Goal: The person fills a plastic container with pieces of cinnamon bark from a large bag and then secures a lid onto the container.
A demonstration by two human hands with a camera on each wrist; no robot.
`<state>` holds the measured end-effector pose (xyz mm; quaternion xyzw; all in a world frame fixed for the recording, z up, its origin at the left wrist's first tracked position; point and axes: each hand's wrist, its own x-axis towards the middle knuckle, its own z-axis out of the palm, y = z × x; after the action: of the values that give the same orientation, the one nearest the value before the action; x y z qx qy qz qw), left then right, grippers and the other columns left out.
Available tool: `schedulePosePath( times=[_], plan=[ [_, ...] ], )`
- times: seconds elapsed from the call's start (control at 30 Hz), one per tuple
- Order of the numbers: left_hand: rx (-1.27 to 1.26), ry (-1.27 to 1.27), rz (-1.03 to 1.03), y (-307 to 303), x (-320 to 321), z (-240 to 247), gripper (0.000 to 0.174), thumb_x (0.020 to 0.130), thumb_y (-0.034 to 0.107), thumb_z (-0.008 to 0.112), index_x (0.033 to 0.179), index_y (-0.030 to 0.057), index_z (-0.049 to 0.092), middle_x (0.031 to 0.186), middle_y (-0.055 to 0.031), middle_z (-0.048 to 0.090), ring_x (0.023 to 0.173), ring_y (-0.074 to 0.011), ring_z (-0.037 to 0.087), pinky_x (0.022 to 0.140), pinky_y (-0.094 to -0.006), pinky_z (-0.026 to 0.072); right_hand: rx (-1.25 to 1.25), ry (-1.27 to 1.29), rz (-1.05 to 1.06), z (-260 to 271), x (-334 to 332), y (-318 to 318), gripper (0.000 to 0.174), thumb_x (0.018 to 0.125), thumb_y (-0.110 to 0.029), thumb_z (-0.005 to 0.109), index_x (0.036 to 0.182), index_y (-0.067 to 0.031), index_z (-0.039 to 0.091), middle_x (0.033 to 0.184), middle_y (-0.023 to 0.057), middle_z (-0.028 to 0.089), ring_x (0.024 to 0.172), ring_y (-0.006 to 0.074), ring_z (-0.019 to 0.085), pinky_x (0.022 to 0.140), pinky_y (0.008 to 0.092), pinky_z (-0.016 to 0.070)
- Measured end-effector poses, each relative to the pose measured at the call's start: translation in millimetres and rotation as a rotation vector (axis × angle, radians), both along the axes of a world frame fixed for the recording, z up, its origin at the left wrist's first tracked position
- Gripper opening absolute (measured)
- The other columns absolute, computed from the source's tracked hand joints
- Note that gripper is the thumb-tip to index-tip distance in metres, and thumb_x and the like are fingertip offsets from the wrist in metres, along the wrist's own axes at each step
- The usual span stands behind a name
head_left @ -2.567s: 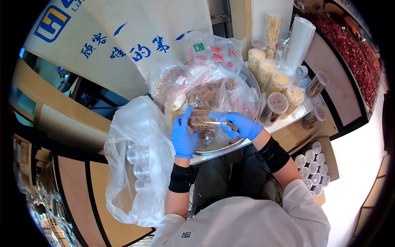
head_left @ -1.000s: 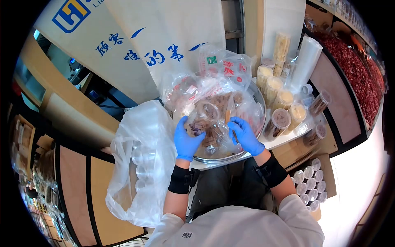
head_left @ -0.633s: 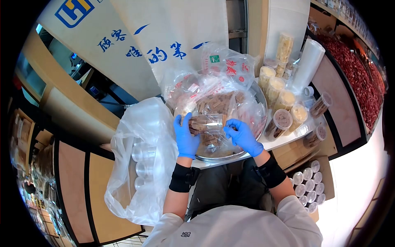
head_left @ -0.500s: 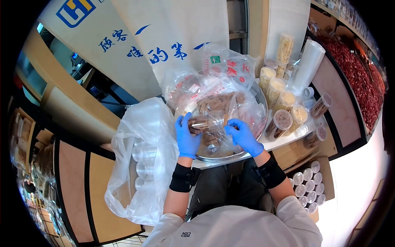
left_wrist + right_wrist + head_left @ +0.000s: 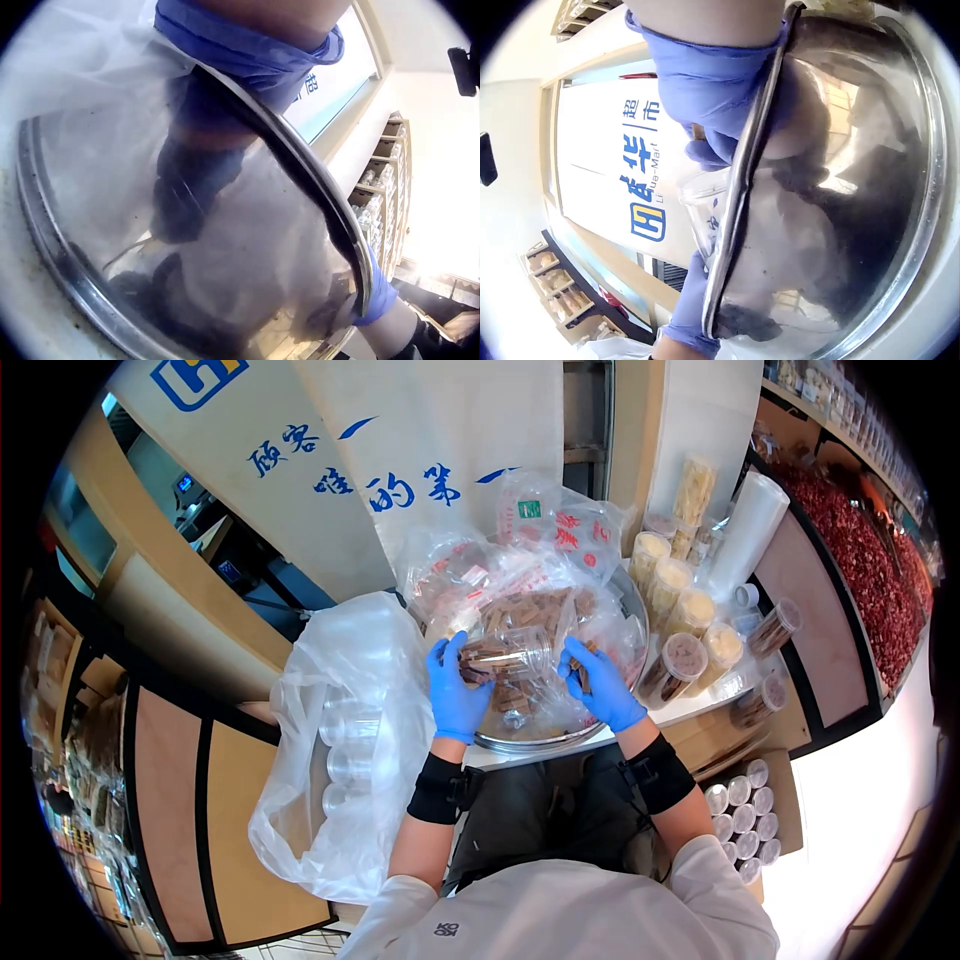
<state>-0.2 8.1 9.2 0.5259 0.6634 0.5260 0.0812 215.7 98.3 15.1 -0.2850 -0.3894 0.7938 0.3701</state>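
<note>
In the head view my gloved left hand (image 5: 457, 696) grips a clear jar (image 5: 512, 652) lying sideways over the metal basin (image 5: 540, 746), its open mouth facing right. Brown sticks fill part of the jar. To the right of that mouth, my gloved right hand (image 5: 606, 688) holds brown pieces between curled fingers, apart from the jar. More brown sticks (image 5: 522, 610) lie in the plastic-lined basin beneath. The right wrist view shows one brown piece (image 5: 698, 132) at the right hand's fingers and the jar (image 5: 699, 202) beyond; the basin's rim (image 5: 300, 172) hides much in the left wrist view.
Filled jars (image 5: 692, 612) stand right of the basin, beside a plastic roll (image 5: 747, 525). A plastic bag (image 5: 300, 760) with clear jars is at the left. Several lidded jars (image 5: 743, 818) sit in a box at lower right. Crumpled bags (image 5: 560, 525) line the basin's back.
The jar went from lying level to mouth tilted up, then back to level. My right hand has drawn slightly right from the jar's mouth, holding brown pieces. The head view has shifted a little.
</note>
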Motion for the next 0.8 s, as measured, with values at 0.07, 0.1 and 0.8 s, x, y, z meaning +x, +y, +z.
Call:
schedulePosePath(
  times=[0.07, 0.1, 0.8],
  plan=[
    [0.008, -0.022, -0.008, 0, -1, -2, 0.086, 0.059, -0.006, 0.081, 0.135, 0.0137, 0.046, 0.128, -0.0118, 0.039, 0.092, -0.02, 0.057, 0.08, -0.03, 0.0544, -0.114, 0.024, 0.012, 0, 2, 7, 0.021, 0.093, -0.032, 0.062, 0.093, -0.0108, 0.063, 0.074, 0.0014, 0.061, 0.059, 0.009, 0.055, 0.048, 0.0221, 0.0387],
    [-0.02, -0.006, -0.001, 1, -2, -3, 0.085, 0.06, -0.007, 0.08, 0.135, 0.0137, 0.047, 0.129, -0.0125, 0.039, 0.088, -0.019, 0.058, 0.079, -0.03, 0.0544, -0.111, 0.017, 0.016, -1, 1, 12, 0.021, 0.093, -0.032, 0.062, 0.093, -0.0108, 0.063, 0.074, 0.0014, 0.061, 0.059, 0.009, 0.055, 0.048, 0.0221, 0.0387],
    [0.084, 0.286, 0.0, -2, 1, 9, 0.08, 0.063, -0.004, 0.074, 0.136, 0.0181, 0.051, 0.135, -0.0217, 0.037, 0.11, -0.0371, 0.053, 0.093, -0.0391, 0.0483, -0.282, 0.236, 0.174, -71, 6, 64, 0.021, 0.095, -0.021, 0.057, 0.105, -0.0031, 0.062, 0.097, 0.0083, 0.066, 0.088, 0.0206, 0.064, 0.075, 0.0313, 0.0512]
  ],
)
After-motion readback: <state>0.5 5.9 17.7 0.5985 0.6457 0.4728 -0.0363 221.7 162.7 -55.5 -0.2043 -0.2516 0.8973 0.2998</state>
